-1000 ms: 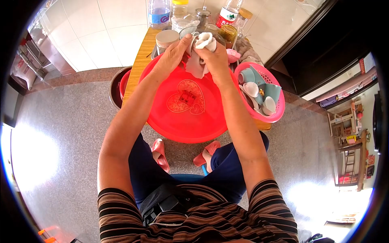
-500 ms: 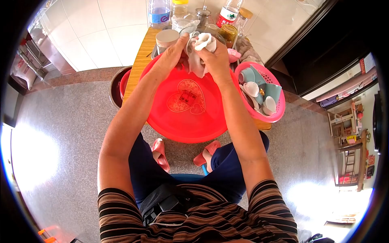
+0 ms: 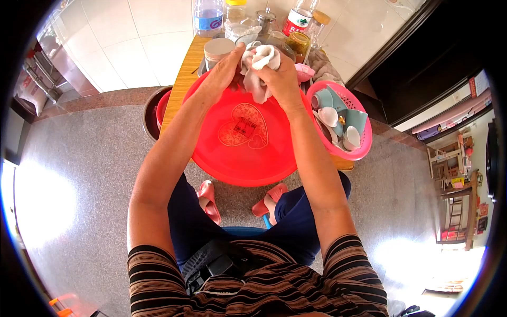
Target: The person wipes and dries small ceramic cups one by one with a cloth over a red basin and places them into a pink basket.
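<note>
A bunched white cloth (image 3: 260,66) hangs over the far part of a large red basin (image 3: 211,153). My right hand (image 3: 282,76) is closed on the cloth from the right. On the cloth's left side is my left hand (image 3: 228,71), its thumb pointing up and its fingers curled round something clear, perhaps a glass vessel, that the cloth mostly hides. A pink colander (image 3: 360,150) with white cups and blue-green dishes stands just right of the basin.
On the wooden table (image 3: 185,71) behind the basin are a lidded jar (image 3: 217,50), a blue-labelled bottle (image 3: 208,21), a red-labelled bottle (image 3: 298,21) and an amber jar (image 3: 299,43). A metal bowl (image 3: 150,113) is at the left.
The cloth has shifted and opened out a little between my hands. My left fingers have curled in behind it. The basin and colander stay where they were.
</note>
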